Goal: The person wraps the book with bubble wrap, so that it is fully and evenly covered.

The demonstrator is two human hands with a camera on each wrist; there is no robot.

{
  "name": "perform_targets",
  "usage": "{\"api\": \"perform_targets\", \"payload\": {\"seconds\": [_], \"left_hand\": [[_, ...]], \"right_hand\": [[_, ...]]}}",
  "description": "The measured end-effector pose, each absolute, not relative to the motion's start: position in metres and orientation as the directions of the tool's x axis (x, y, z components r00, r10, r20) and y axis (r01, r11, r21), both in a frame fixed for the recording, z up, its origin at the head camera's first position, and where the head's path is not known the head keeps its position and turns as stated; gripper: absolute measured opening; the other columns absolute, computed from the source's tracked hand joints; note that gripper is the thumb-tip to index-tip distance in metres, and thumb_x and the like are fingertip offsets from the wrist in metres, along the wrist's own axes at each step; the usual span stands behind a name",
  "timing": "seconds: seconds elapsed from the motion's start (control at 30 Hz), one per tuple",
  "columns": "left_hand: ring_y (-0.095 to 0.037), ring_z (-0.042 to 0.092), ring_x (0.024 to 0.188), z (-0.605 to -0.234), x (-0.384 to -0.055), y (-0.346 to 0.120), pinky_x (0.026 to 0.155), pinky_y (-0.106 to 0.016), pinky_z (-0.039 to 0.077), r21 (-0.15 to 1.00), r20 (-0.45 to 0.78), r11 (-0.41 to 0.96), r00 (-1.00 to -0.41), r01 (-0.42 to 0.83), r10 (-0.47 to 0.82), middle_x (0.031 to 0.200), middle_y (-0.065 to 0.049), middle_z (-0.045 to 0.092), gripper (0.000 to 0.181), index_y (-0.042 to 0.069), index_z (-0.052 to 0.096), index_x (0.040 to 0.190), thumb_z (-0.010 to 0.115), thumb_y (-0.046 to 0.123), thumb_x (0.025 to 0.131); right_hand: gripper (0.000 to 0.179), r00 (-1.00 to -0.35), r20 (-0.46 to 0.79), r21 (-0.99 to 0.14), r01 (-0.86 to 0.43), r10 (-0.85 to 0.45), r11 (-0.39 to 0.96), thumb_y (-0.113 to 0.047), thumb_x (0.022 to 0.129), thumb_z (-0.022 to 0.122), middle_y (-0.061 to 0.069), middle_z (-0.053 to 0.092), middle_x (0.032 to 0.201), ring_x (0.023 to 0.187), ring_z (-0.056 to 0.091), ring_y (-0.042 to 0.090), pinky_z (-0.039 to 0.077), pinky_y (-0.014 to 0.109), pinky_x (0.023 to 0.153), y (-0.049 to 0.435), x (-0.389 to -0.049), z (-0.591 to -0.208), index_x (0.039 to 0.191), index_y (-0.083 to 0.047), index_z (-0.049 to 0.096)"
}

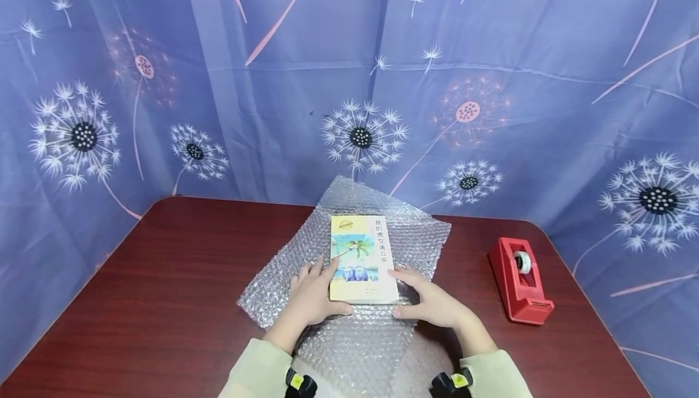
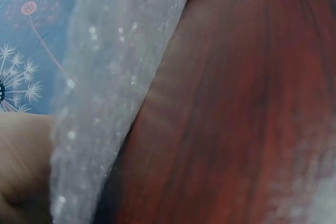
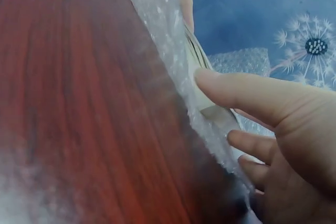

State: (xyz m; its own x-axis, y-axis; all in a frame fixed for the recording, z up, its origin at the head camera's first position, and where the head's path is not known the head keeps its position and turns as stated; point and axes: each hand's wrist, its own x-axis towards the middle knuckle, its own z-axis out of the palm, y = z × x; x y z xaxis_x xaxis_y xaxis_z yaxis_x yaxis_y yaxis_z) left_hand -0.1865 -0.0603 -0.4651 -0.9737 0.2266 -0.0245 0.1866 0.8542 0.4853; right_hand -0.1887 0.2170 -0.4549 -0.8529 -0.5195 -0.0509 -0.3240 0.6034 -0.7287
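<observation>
- The book [image 1: 360, 258] lay face up on the bubble wrap [image 1: 371, 337], on the bench [image 1: 180, 289], in front of me and between my hands: just right of my left hand [image 1: 314, 295], just left of my right hand [image 1: 434, 301].
- Neither hand was clearly nearer; each was at its own long side, toward the end closest to me.
- My left hand had its fingers outstretched, thumb apart from them, index fingertip at the left edge.
- My right hand was spread too, index finger by the right edge and thumb near the closest right corner, a gap between them. I could not tell how firmly either hand pressed.
- The book's long axis ran away from me, toward the curtain [image 1: 262, 131]; its short sides lay crosswise.
- Its top pointed at the curtain, the title column upright to me down the cover's right side.
- The bubble wrap lay askew beneath, its edges slanting against the book's.
</observation>
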Motion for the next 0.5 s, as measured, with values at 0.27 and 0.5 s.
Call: {"api": "perform_targets", "payload": {"seconds": [0.27, 0.5], "left_hand": [[-0.044, 0.025, 0.136, -0.465, -0.188, -0.062, 0.104, -0.062, 0.024, 0.498, -0.021, 0.844, -0.970, 0.200, 0.242, 0.154, -0.021, 0.025, 0.105, 0.022, 0.031, 0.149, 0.076, 0.063, 0.063], [-0.045, 0.024, 0.137, -0.466, -0.188, -0.064, 0.105, -0.063, 0.023, 0.508, -0.024, 0.838, -0.968, 0.202, 0.248, 0.154, -0.021, 0.025, 0.105, 0.022, 0.031, 0.149, 0.076, 0.063, 0.063]], "right_hand": [[0.098, -0.754, -0.165, -0.761, -0.313, -0.636, 0.569, -0.033, 0.066, 0.085, 0.021, 0.009, 0.157, 0.141, -0.005, 0.050, 0.006, 0.078, 0.100, 0.225, -0.175, -0.446, 0.148, -0.024, 0.033], [0.101, -0.721, -0.203, -0.747, -0.324, -0.663, 0.581, -0.033, 0.065, 0.085, 0.020, 0.006, 0.158, 0.141, -0.008, 0.051, 0.004, 0.080, 0.098, 0.225, -0.171, -0.443, 0.149, -0.027, 0.030]]}}
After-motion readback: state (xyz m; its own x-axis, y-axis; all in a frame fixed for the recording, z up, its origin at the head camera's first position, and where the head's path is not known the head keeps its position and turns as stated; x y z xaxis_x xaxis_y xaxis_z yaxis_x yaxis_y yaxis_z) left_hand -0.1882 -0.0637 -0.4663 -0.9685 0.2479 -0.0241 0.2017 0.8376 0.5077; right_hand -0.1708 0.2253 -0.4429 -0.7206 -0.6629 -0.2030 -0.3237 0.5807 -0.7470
